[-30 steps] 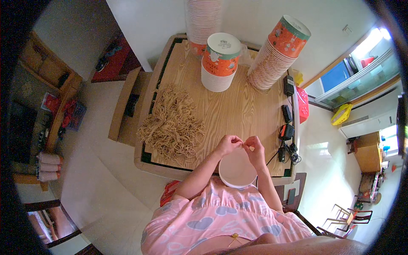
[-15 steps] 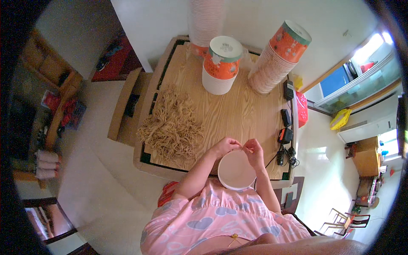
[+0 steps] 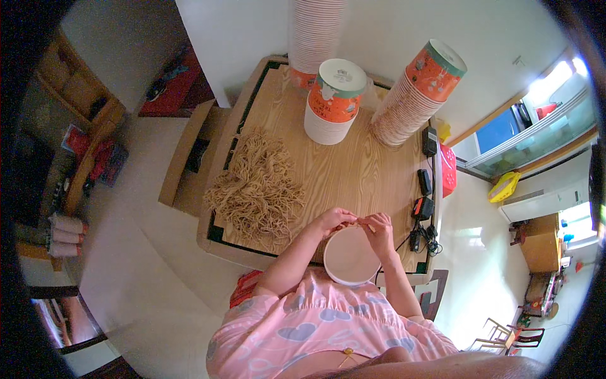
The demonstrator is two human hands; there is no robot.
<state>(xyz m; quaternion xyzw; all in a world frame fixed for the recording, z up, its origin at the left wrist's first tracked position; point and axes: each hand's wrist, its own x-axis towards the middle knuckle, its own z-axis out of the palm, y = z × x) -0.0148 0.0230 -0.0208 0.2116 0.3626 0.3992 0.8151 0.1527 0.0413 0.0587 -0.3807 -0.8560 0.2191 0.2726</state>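
Spanning most of the frame, the wooden surface [image 3: 353, 177] carries everything in use. Far edge: three stacks of paper bowls — a tall pale stack [image 3: 314, 35] against the wall, a short stack [image 3: 334, 101] topped with an orange-banded bowl, and a leaning stack [image 3: 416, 95] that tilts to the right. Left half: a loose heap of dry tan noodles [image 3: 259, 186], spread almost to the near-left corner. Right edge: black chargers and cables [image 3: 423, 208], bunched close together.

Near edge: a white bowl [image 3: 350, 256], open side up, looks empty, overhanging the rim toward the person. Left hand [image 3: 332, 221] and right hand [image 3: 380, 228] meet just above its far rim. Fingers of both are drawn in narrow, pinching what appears to be a small tuft of noodles [image 3: 358, 220] between them; too small to tell more.

Risks, as judged: the bowl sits partly off the edge, so a downward press or an elbow nudge could tip it into the lap. Dry strands may snap and scatter. The leaning stack could topple if the surface is jolted.
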